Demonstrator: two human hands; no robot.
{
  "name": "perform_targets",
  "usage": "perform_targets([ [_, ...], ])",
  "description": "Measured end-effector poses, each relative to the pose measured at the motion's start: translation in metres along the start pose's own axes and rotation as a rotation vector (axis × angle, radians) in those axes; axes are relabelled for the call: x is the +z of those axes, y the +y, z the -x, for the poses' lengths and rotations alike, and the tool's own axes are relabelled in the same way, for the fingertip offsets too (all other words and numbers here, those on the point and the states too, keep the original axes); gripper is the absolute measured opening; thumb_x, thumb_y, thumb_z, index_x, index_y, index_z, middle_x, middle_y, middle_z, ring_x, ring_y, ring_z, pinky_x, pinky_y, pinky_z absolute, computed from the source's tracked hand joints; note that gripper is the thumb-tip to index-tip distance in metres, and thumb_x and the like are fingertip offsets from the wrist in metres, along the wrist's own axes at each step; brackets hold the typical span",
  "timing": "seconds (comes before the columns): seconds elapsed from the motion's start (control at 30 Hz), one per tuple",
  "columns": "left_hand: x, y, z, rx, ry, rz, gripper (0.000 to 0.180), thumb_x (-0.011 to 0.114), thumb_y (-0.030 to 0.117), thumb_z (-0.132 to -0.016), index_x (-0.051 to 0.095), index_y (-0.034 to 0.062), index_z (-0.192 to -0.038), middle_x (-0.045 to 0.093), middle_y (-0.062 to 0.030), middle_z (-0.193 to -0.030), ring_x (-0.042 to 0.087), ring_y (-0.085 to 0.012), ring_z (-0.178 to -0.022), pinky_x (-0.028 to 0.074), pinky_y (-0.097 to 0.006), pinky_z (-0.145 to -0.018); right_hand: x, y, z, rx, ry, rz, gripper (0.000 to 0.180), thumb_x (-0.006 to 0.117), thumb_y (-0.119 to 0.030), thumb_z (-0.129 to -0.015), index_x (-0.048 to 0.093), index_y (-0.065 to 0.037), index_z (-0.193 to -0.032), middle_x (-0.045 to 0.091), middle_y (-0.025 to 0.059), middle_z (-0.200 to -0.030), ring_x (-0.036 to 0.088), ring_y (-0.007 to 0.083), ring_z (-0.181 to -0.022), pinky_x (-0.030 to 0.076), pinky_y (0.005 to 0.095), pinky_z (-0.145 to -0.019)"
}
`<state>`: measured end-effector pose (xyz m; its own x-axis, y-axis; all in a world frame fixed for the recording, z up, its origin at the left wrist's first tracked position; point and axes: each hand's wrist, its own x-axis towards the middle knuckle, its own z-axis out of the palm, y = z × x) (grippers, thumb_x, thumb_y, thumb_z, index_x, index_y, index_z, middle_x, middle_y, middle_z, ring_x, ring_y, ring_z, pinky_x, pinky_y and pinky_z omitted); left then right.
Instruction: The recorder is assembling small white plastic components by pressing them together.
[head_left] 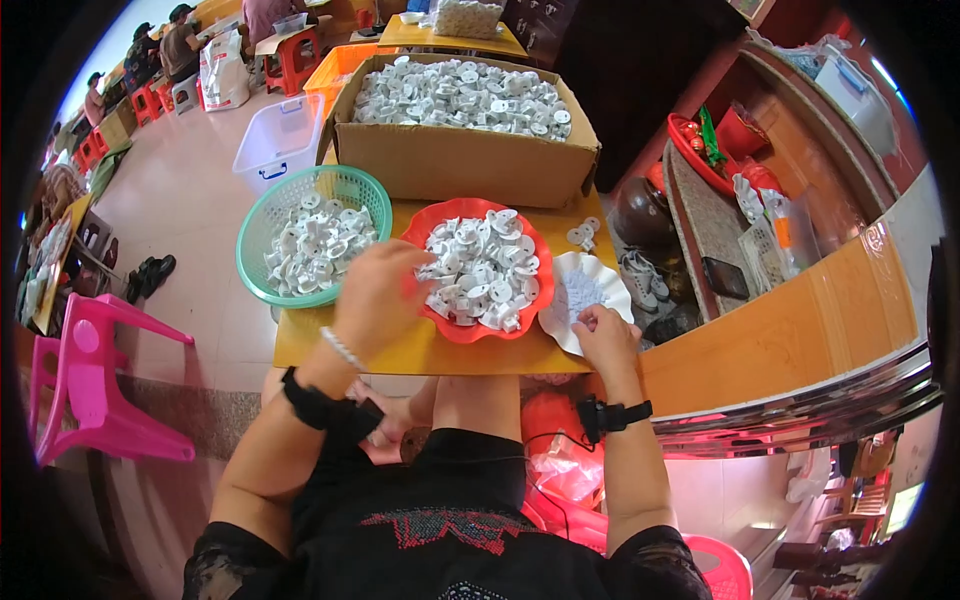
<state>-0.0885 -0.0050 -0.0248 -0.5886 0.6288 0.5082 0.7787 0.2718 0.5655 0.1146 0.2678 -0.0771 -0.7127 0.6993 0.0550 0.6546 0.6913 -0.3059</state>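
Note:
My left hand [375, 295] reaches into the left side of a red scalloped bowl [478, 335] piled with small white plastic parts [485, 265]; its fingers curl over the parts, and what they grip is hidden. My right hand [603, 335] rests at the near edge of a white scalloped dish [585, 290] of tiny white pieces, fingers pinched together on something small. Both bowls sit on a small yellow table [420, 352].
A green mesh basket [260, 225] of white parts sits at the table's left. A cardboard box [465, 160] full of the same parts stands behind. A pink plastic chair [85, 380] is at left, a wooden counter [800, 320] at right. People sit at far tables.

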Motion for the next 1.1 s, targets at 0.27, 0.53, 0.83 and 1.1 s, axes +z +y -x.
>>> perform_targets([
  [0.27,0.071,0.026,-0.014,0.047,-0.224,-0.365,0.018,0.070,0.023,-0.076,0.073,0.0152,-0.091,0.067,-0.0046,-0.092,0.060,-0.0240,-0.096,0.044,-0.042,-0.087,0.007,0.011,-0.004,0.054,0.051,-0.189,0.016,0.069,-0.025,-0.079,0.071,-0.012,-0.089,0.071,0.0074,-0.082,0.068,0.0246,-0.081,0.042,0.0379,-0.084],
  [0.53,0.044,0.023,-0.010,-0.028,-0.066,0.070,0.009,0.066,0.010,-0.085,0.065,0.0056,-0.093,0.068,-0.0080,-0.094,0.066,-0.0258,-0.085,0.051,-0.037,-0.070,0.006,0.029,-0.008,-0.009,0.081,-0.492,0.024,0.066,-0.012,-0.080,0.071,-0.003,-0.101,0.072,0.0148,-0.084,0.070,0.0256,-0.078,0.054,0.0359,-0.071],
  [0.83,0.006,0.039,0.016,-0.743,-0.270,1.441,0.013,0.054,0.009,-0.097,0.052,0.0073,-0.109,0.063,-0.0148,-0.117,0.067,-0.0230,-0.102,0.057,-0.031,-0.077,0.010,0.037,-0.014,0.041,0.143,-0.695,0.013,0.064,-0.006,-0.082,0.066,0.003,-0.092,0.071,0.0128,-0.082,0.070,0.0176,-0.073,0.053,0.0298,-0.064],
  [1.1,-0.004,0.074,0.037,-0.637,-0.382,1.440,0.016,0.064,0.008,-0.091,0.056,0.0098,-0.106,0.065,-0.0073,-0.113,0.063,-0.0152,-0.102,0.054,-0.029,-0.079,-0.047,-0.036,0.032,-0.118,-0.118,-1.391,0.010,0.059,0.000,-0.088,0.062,0.001,-0.097,0.068,0.0084,-0.089,0.061,0.0103,-0.073,0.051,0.0242,-0.065],
])
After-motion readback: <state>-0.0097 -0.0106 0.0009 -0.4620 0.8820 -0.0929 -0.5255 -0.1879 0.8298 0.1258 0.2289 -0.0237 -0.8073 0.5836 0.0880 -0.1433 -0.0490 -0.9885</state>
